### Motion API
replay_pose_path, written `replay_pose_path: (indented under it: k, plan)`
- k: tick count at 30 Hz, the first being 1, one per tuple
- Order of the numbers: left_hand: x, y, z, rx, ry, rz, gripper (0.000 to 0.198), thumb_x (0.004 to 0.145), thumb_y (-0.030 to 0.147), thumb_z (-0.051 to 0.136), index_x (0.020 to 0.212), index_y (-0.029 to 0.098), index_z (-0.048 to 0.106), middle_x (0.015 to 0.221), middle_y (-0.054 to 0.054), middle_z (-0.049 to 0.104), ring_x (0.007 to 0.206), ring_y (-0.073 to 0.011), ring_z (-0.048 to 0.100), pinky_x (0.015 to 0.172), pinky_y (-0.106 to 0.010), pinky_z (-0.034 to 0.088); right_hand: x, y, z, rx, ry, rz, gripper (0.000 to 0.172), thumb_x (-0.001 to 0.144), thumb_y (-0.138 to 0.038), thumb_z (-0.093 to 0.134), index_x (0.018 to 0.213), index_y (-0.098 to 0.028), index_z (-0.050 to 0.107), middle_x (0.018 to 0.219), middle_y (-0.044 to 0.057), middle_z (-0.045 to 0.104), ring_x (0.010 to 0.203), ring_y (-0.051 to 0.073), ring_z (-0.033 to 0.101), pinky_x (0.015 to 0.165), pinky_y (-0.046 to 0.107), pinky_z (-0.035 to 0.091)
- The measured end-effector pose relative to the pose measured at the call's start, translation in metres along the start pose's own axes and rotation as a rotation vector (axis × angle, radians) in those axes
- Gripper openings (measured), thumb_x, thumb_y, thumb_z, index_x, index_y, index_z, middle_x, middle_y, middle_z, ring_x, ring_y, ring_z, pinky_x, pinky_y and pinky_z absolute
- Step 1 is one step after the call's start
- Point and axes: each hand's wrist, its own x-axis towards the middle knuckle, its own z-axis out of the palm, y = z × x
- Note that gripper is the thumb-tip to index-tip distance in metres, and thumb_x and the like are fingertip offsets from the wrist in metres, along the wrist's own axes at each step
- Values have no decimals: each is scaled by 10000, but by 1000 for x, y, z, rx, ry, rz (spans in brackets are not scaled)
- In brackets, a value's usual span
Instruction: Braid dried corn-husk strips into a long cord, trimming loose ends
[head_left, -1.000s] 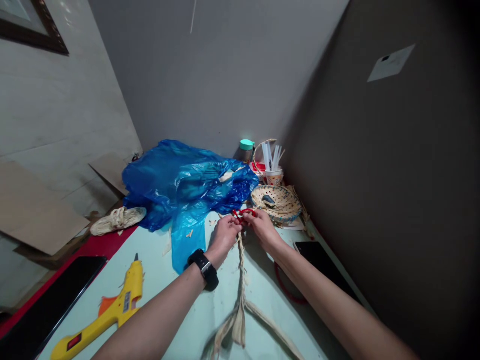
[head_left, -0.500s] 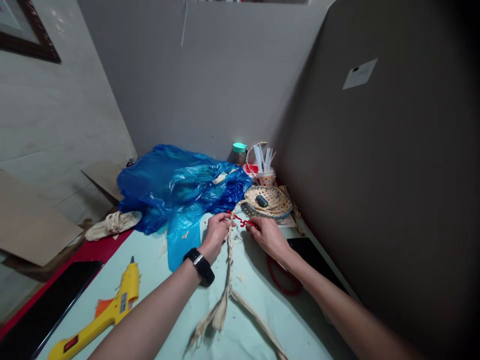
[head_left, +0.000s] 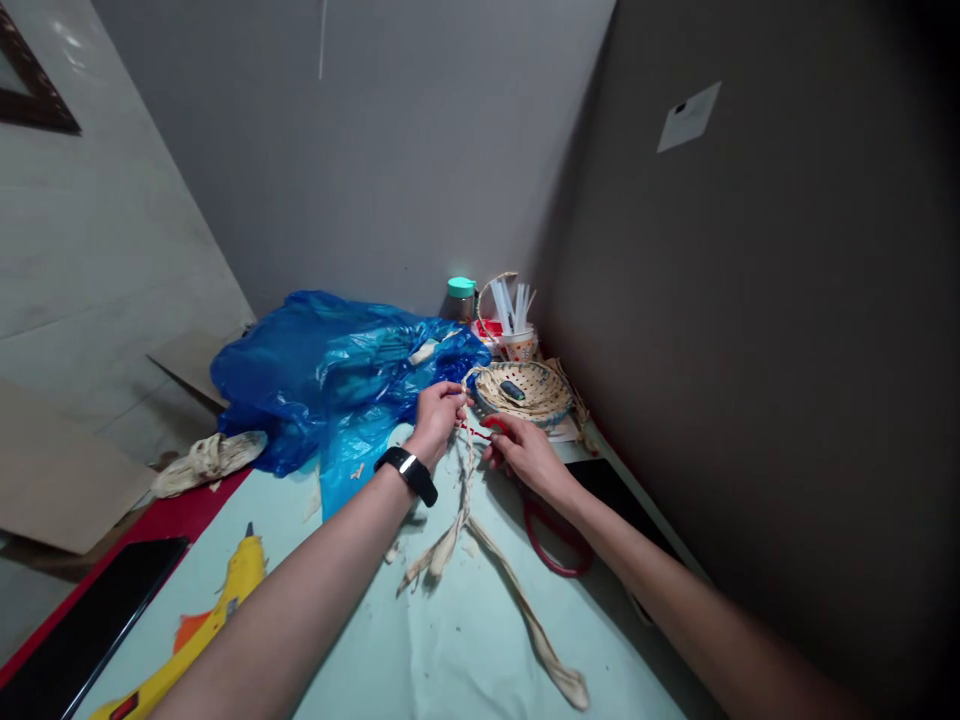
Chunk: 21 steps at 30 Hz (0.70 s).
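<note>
A pale braid of dried plant fibre (head_left: pixel 468 485) hangs from my left hand (head_left: pixel 439 412) and spreads into loose strands on the table. The fingers of that hand are closed on the braid near its upper end. To the right of it, my right hand (head_left: pixel 525 455) is closed on a thin, crooked red piece (head_left: pixel 478 432), whose kind I cannot make out. This red piece reaches toward the braid just below my left fingers. Beneath my right wrist lies a red loop handle (head_left: pixel 559 560), seemingly of scissors; the rest is hidden.
A shallow woven basket (head_left: pixel 559 400) holds a dark spool (head_left: pixel 512 390). Behind it stand a cup of clear sticks (head_left: pixel 519 345) and a green-lidded jar (head_left: pixel 461 298). Blue plastic (head_left: pixel 337 370) spreads at left, near a straw slipper (head_left: pixel 206 465) and a yellow glue gun (head_left: pixel 244 575).
The view has tilted and shifted. My left hand has moved up along the braid, away from my right hand. The red piece now sits lower against the braid, and the loose strands have shifted.
</note>
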Motion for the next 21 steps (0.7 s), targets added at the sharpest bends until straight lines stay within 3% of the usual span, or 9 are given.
replay_pose_path:
  k: [4,13,21]
  plan:
    - [12,-1,6,28,19,34,88,695,97,552,774,118,585,662,-41,647,402,-39,440,403,-160,304,1,9,1,99,-80,57,382,797,-145,410,1123,-183,605,722,19,694,589,152,642,413,193,401]
    - [27,-14,4,143,109,146,86,708,94,528,756,126,592,651,-34,634,438,-67,493,415,-168,357,5,-2,11,257,-199,190,234,839,-247,467,771,-108,642,692,55,665,459,89,515,389,181,374]
    - [27,-20,-1,241,105,179,115,760,127,508,820,133,605,697,-44,651,512,-106,577,492,-205,447,11,-4,17,207,-177,269,210,785,-256,589,639,-113,638,501,-21,522,393,51,358,360,177,236]
